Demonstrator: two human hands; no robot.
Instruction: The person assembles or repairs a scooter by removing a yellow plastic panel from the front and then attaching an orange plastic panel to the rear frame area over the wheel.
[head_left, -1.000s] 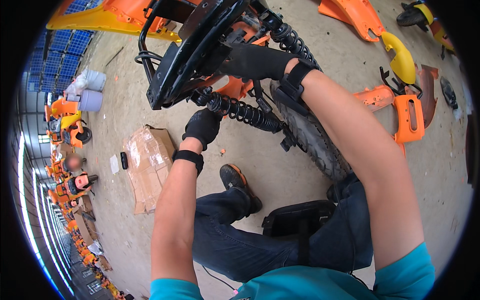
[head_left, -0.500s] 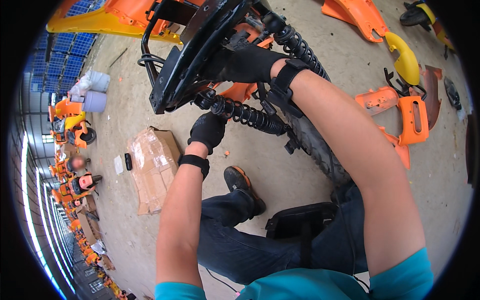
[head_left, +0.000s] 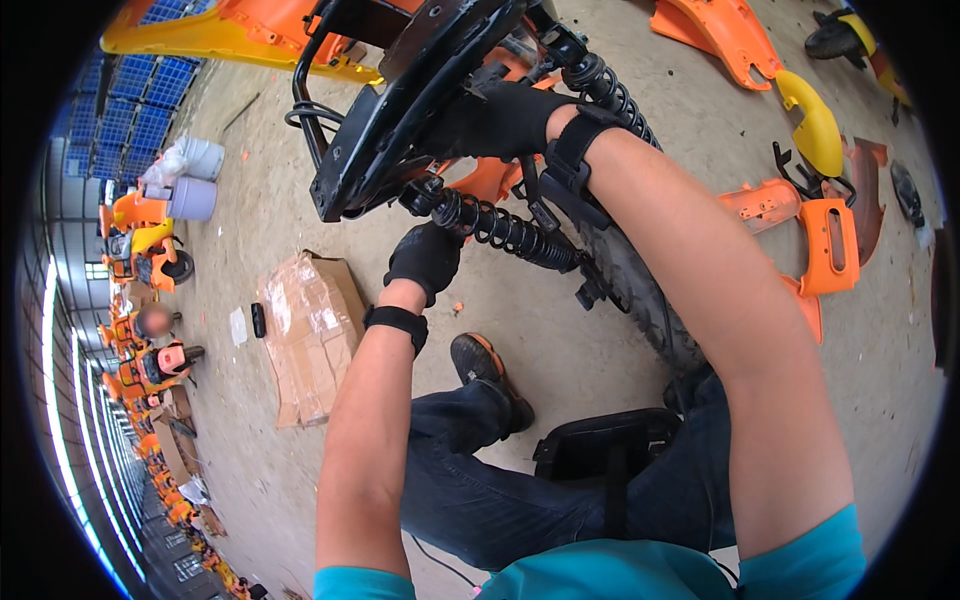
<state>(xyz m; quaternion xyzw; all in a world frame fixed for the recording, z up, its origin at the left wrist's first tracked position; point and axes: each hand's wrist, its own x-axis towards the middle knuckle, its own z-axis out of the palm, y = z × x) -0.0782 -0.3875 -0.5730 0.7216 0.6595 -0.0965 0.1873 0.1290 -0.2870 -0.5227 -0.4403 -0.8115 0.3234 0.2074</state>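
A black scooter rear frame point(head_left: 390, 130) stands before me, with a coil-spring shock absorber on each side and a tyre point(head_left: 640, 285) below. My gloved left hand point(head_left: 424, 262) is closed at the upper end of the left shock absorber point(head_left: 505, 230), its fingertips partly hidden behind it. Gloved in black too, my right hand point(head_left: 500, 120) reaches beneath the frame from the right, between the two shock absorbers. Its fingers are hidden there, so whether it holds anything does not show. The right shock absorber point(head_left: 608, 88) slants just beyond that wrist.
Left of my left forearm lies a flattened cardboard box point(head_left: 315, 340). Orange body panels point(head_left: 829, 245) and a yellow fender point(head_left: 812, 125) lie on the floor at right. Buckets point(head_left: 192, 198) and rows of orange scooters line the far left. A black plastic tray-like part point(head_left: 605, 445) sits by my legs.
The frame and both hands appear slightly farther right in the picture, while the floor things shift little. Each hand keeps its place on the scooter.
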